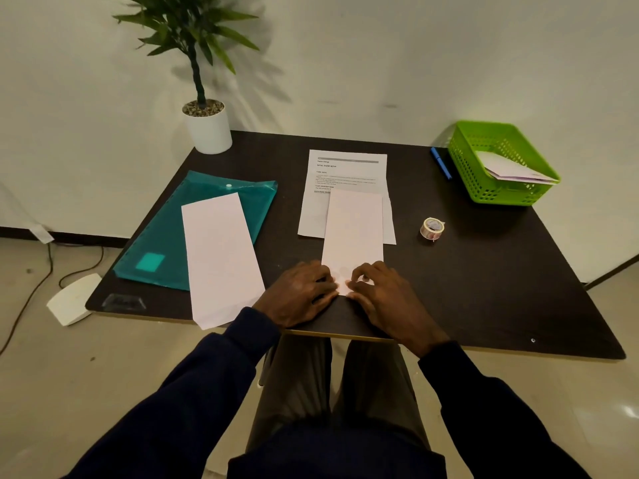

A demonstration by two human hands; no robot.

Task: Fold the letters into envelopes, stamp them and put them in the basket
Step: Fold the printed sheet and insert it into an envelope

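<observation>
Fingers of left hand and right hand curled, pinching near end of long white paper envelope at desk front edge.

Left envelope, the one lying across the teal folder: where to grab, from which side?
Pinch the near end of the envelope, coming in from the near table edge. It lies flat, partly on the teal folder, so its long sides offer little purchase, but that end overhangs the edge, likely leaving room for a thumb above and fingers below.
</observation>
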